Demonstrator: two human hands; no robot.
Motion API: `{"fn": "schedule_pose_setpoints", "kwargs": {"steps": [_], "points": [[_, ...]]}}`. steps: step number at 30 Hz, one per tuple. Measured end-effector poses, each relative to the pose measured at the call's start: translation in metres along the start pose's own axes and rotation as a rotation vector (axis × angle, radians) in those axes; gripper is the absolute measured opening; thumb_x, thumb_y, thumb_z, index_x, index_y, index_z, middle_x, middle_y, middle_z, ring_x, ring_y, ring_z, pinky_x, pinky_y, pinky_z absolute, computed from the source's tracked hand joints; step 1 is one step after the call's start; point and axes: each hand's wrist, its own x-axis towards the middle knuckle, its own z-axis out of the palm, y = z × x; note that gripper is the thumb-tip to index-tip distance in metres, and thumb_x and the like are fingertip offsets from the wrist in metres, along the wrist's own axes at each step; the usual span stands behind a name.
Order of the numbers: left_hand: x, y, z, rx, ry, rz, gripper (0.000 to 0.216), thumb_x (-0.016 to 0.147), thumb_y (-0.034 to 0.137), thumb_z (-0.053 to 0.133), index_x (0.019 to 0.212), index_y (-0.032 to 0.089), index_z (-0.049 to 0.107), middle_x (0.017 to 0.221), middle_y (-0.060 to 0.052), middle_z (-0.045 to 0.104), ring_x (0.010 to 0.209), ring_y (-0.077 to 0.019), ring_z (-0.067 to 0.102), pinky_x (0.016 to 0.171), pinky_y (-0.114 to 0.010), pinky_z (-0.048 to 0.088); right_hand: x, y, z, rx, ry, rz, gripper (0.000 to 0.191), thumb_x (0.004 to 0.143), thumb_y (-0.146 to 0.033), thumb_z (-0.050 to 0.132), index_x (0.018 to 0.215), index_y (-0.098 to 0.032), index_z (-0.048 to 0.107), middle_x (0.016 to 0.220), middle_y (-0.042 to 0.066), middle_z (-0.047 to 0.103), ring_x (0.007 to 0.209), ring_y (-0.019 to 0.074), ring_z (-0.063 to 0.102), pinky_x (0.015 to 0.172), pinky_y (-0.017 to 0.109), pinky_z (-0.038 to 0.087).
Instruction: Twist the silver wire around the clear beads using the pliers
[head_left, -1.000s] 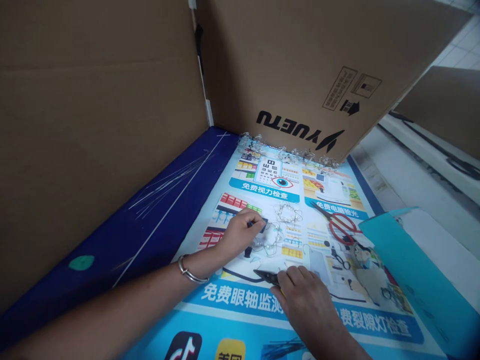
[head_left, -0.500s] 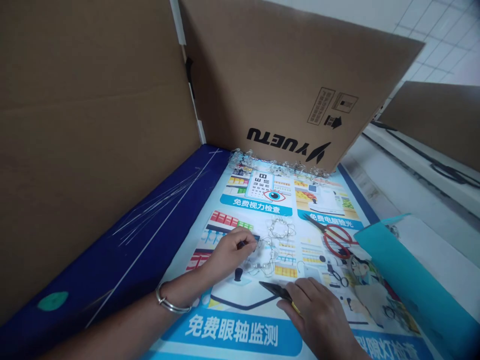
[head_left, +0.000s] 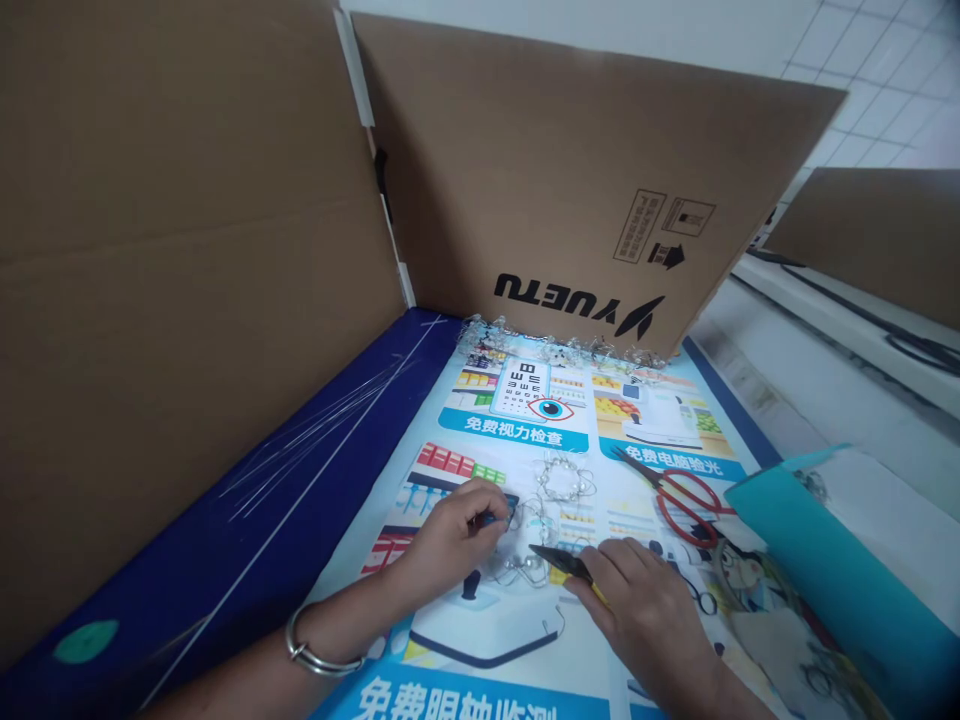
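Note:
My left hand [head_left: 448, 531] is closed in a pinch on a small dark piece [head_left: 504, 512] at the edge of a beaded wire ornament [head_left: 534, 545] lying on the printed poster [head_left: 487, 440]. A silver bangle [head_left: 319, 650] sits on that wrist. My right hand [head_left: 649, 610] grips dark pliers [head_left: 561, 562] with yellow handles, their tips pointing left at the ornament. A second beaded wire ring [head_left: 561, 482] lies just behind the first.
Red-handled scissors [head_left: 675, 492] lie on the poster to the right. A teal folder [head_left: 825, 570] rests at the right edge. Cardboard walls [head_left: 187, 260] stand left and behind, with clear beaded pieces [head_left: 562, 345] along the back wall's foot. Thin wires [head_left: 315, 440] lie on the blue strip.
The view has tilted up a little. My right hand with the pliers has moved closer to the ornament. My left hand keeps its pinch in place.

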Motion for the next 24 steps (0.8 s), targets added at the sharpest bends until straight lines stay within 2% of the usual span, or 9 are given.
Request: {"fn": "schedule_pose_setpoints", "kwargs": {"steps": [9, 15, 19, 24], "points": [[0.0, -0.001, 0.001, 0.018, -0.052, 0.01, 0.013, 0.08, 0.008, 0.047, 0.077, 0.017, 0.054, 0.084, -0.002, 0.056, 0.083, -0.0148, 0.053, 0.074, -0.027, 0.041, -0.001, 0.015, 0.006, -0.014, -0.013, -0.045, 0.015, 0.086, -0.03, 0.05, 0.093, -0.018, 0.057, 0.082, 0.006, 0.059, 0.08, 0.0202, 0.053, 0.067, 0.031, 0.036], [-0.003, 0.004, 0.004, 0.108, -0.089, -0.008, 0.01, 0.081, 0.012, 0.047, 0.08, 0.019, 0.054, 0.094, -0.003, 0.06, 0.092, -0.0173, 0.053, 0.082, -0.031, 0.04, -0.006, 0.016, 0.012, 0.013, -0.025, -0.07, 0.015, 0.085, -0.03, 0.052, 0.093, -0.018, 0.056, 0.081, 0.004, 0.058, 0.078, 0.0194, 0.053, 0.067, 0.031, 0.036], [-0.003, 0.003, 0.005, 0.183, -0.113, -0.005, 0.011, 0.083, 0.016, 0.048, 0.089, 0.02, 0.056, 0.093, -0.003, 0.061, 0.091, -0.0186, 0.054, 0.083, -0.033, 0.04, -0.009, 0.012, 0.013, 0.033, -0.01, -0.095, 0.015, 0.086, -0.029, 0.051, 0.094, -0.018, 0.056, 0.082, 0.005, 0.058, 0.077, 0.0188, 0.052, 0.066, 0.032, 0.036], [-0.006, 0.004, 0.002, 0.227, -0.101, 0.068, 0.016, 0.085, 0.018, 0.048, 0.097, 0.02, 0.057, 0.104, -0.006, 0.057, 0.101, -0.0201, 0.05, 0.089, -0.035, 0.037, -0.012, 0.01, 0.013, 0.055, 0.018, -0.09, 0.015, 0.086, -0.028, 0.051, 0.097, -0.018, 0.055, 0.083, 0.005, 0.059, 0.078, 0.0187, 0.051, 0.067, 0.031, 0.036]]}}
